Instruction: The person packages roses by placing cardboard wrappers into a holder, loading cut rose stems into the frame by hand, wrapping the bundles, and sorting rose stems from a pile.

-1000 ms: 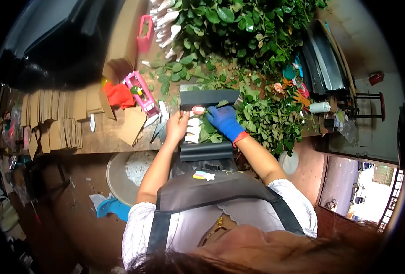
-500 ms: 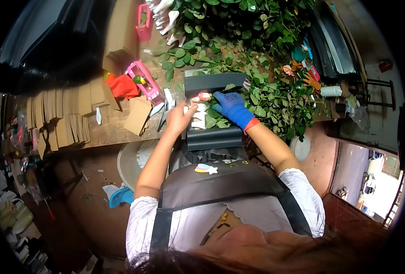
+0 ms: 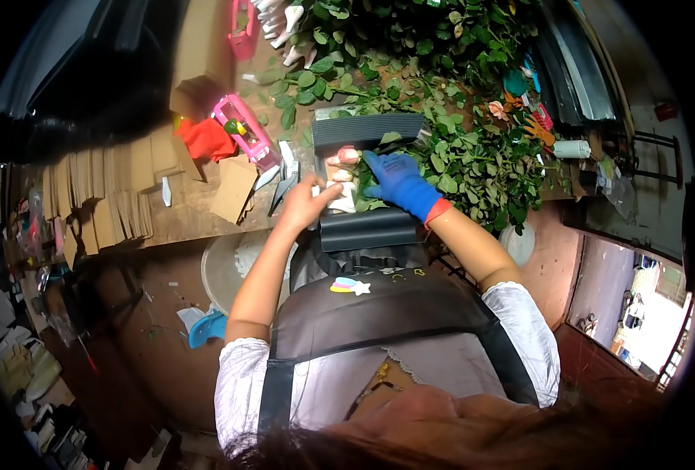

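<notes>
Several roses lie heads-left in a holder between a ribbed black bar and a smooth dark roll. The top pink rose and a peach rose below it are bare. A white-sleeved rosebud lies lowest. My bare left hand is beside the heads, its fingers closed on a bit of white bud sleeve. My right hand, in a blue glove, rests over the stems and leaves, thumb and forefinger apart. The forefinger is close to the pink rose.
Leafy rose stems heap to the right and back. On the left are pink tape dispensers, cardboard sheets, a red cloth and loose white sleeves. A round bin stands below the table edge.
The white sleeve has come off the second rose, so its peach petals show. My left hand has shifted slightly left. My right hand stays over the stems.
</notes>
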`<action>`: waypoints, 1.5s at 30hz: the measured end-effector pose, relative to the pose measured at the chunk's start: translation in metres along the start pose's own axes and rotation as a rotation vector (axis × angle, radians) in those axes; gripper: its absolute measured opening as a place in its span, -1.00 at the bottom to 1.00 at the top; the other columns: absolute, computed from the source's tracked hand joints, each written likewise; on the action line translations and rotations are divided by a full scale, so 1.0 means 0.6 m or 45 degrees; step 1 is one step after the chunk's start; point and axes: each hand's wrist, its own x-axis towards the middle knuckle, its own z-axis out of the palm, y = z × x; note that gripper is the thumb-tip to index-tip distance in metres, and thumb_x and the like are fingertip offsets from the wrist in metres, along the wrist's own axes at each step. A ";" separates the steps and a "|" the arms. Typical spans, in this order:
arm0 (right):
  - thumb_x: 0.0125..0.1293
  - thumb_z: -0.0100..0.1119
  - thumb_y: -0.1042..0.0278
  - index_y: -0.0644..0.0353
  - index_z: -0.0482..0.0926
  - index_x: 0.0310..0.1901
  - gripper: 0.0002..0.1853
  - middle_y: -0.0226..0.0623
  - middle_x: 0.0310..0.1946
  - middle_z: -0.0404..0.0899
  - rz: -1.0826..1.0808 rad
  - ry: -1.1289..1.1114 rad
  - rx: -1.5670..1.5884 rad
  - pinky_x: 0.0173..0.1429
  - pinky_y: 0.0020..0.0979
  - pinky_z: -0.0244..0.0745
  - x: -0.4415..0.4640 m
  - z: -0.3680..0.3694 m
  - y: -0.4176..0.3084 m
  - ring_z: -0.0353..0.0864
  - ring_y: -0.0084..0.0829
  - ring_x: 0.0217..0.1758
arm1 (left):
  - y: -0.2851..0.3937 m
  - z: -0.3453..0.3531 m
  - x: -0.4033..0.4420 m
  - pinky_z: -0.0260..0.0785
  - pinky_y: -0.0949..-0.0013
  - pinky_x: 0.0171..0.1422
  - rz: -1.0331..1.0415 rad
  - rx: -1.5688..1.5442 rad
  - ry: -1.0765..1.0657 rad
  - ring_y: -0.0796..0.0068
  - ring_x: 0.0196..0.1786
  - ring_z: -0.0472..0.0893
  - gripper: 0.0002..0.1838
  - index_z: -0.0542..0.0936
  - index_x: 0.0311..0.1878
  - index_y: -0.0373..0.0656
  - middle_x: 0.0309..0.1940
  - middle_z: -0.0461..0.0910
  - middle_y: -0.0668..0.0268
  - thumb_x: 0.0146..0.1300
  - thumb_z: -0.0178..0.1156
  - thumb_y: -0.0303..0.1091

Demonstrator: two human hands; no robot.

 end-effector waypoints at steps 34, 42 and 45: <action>0.35 0.15 0.33 0.18 0.70 -0.14 -0.81 -0.12 -0.29 0.75 -0.527 -0.457 -0.335 -0.12 -0.09 0.65 0.003 -0.028 -0.054 0.78 -0.12 -0.14 | -0.067 -0.041 -0.096 0.26 0.57 -0.28 -0.475 -1.101 0.420 0.71 -0.42 0.44 -0.75 0.65 -0.29 -0.15 -0.51 0.52 0.54 0.42 0.26 -0.17; 0.37 0.21 0.37 0.13 0.73 -0.09 -0.82 -0.22 -0.12 0.77 -0.531 -0.600 -0.559 -0.16 -0.12 0.63 0.021 -0.027 -0.092 0.78 -0.24 -0.03 | -0.097 -0.110 -0.162 0.39 0.08 0.21 -0.057 0.719 -0.078 0.02 0.09 0.58 -0.57 0.62 -0.06 -0.22 -0.10 0.64 0.13 0.27 0.36 -0.02; 0.37 0.22 0.31 0.08 0.74 -0.10 -0.83 -0.27 -0.10 0.77 -0.515 -0.613 -0.588 -0.14 -0.13 0.62 0.029 -0.016 -0.091 0.77 -0.26 -0.01 | -0.026 -0.046 -0.062 0.29 0.09 0.39 0.082 0.016 0.064 -0.07 0.27 0.46 -0.17 0.39 0.29 -0.24 0.14 0.48 0.00 0.08 0.53 0.03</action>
